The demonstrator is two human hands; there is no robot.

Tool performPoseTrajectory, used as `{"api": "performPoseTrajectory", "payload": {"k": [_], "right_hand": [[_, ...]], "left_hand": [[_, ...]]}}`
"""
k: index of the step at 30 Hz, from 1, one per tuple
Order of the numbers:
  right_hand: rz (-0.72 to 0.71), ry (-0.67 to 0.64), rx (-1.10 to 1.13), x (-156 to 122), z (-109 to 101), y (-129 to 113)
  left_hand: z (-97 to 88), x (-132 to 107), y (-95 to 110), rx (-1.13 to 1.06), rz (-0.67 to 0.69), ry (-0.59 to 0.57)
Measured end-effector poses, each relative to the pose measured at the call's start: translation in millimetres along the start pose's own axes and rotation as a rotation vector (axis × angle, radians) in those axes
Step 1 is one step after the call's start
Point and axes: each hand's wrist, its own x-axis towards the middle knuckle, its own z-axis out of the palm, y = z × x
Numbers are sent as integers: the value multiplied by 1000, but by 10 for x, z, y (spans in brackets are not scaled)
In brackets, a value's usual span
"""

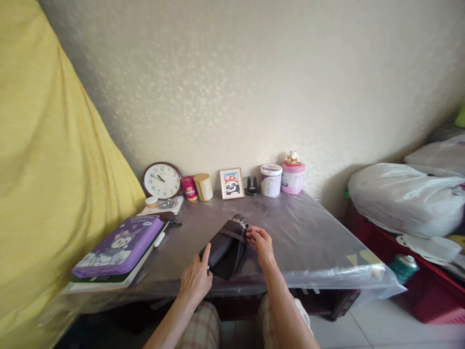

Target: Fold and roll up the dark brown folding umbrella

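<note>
1. Head view: the umbrella (227, 249) is between my hands, over the worktop (298, 228); my left hand (196, 277) grips its near end, my right hand (263, 246) pinches its far edge.
2. Likely light, floppy cloth; best held by the firmer near end.

Some fingers of the left hand (196, 278) are hidden where the black umbrella (224, 252) is held, and whatever is touched by the right hand (261, 245) at its edge is too small to be made out. Both forearms (172, 317) and the checked trousers (204, 325) are cut off by the bottom edge; the yellow curtain (47, 145) and the white bag (403, 194) are cropped at the sides. The green book (101, 279) is mostly covered by the purple case (119, 245) (the small lettering on the clock (162, 186) cannot be read)
</note>
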Motion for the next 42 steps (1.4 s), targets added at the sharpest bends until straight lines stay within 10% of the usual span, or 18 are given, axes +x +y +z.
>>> {"api": "performPoseTrajectory", "payload": {"k": [9, 18, 33, 38, 42], "right_hand": [[-34, 84, 38, 77, -138, -20], [-69, 204, 96, 164, -371, -73], [4, 100, 23, 139, -339, -122], [48, -59, -116, 53, -209, -111], [343, -561, -297, -121, -169, -90]], "left_hand": [[-230, 284, -90, -473, 31, -97], [-701, 388, -255, -1420, -173, -508], [-1020, 613, -373, -1788, -244, -517], [-1051, 656, -281, -1825, -274, -602], [-1143, 685, -169, -1877, -272, -629]]}}
